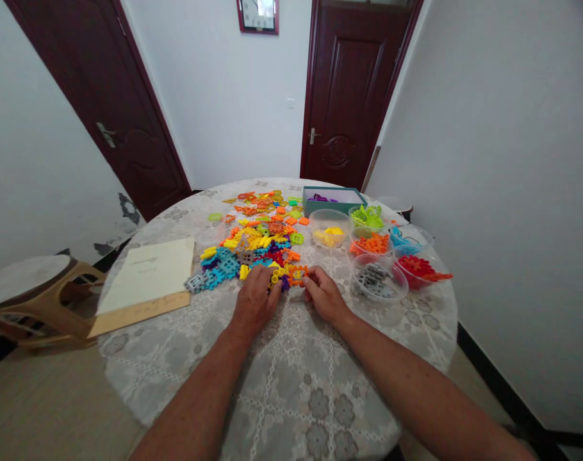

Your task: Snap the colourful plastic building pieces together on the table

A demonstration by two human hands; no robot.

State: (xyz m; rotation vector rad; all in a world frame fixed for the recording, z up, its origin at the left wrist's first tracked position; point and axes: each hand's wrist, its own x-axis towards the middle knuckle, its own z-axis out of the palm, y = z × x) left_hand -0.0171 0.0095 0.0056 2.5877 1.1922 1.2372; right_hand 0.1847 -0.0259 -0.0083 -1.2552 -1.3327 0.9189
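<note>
Left hand (254,301) is curled over a yellow connector piece (276,276) at the front edge of the heap, fingers bunched together, while the right hand (324,294) pinches an orange gear-shaped piece (297,275) with its fingertips just beside it. Both pieces sit low, right above the lace tablecloth (291,378) — honestly can't tell from this angle if they're locked together, since the fingers hide the join.

Tip-wise, I'd say keeping your fingertips this close to the join and working down near the table is the steady way to handle these little parts.

The big heap of plastic building pieces (255,237) spreads out past the hands. To the right are clear bowls of sorted pieces, including yellow (328,229), orange (371,243), grey (378,278) and red (416,269), plus a teal box (334,200) with purple pieces inside. Over on the left, a cream paper sheet (147,275) lies on a wooden board (142,314) — handy spot for it.
</note>
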